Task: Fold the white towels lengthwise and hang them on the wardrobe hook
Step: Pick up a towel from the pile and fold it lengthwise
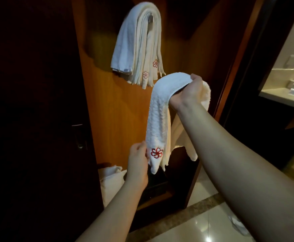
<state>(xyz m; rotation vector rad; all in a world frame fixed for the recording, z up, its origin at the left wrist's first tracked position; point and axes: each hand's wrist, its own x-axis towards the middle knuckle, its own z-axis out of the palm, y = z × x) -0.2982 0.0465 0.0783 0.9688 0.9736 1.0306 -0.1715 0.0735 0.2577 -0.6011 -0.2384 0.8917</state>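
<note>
While draped over right hand (pixel 192 90), grip clamped on mid-fold, white terry towel with red flower embroidery (pixel 157 123) hangs just below loaded metal wardrobe hook (pixel 28 19). Left hand (pixel 138 160) pinching lower edge near embroidery. Risk: slipping off crowded hook, stack of folded white towels (pixel 137 48) already thick. Soft, nubby, limp cloth; glossy wooden wardrobe panel (pixel 107 110).

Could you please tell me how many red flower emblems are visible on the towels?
3: two on the hung towels, at and; one on the held towel, at. Folds may hide others.
</note>
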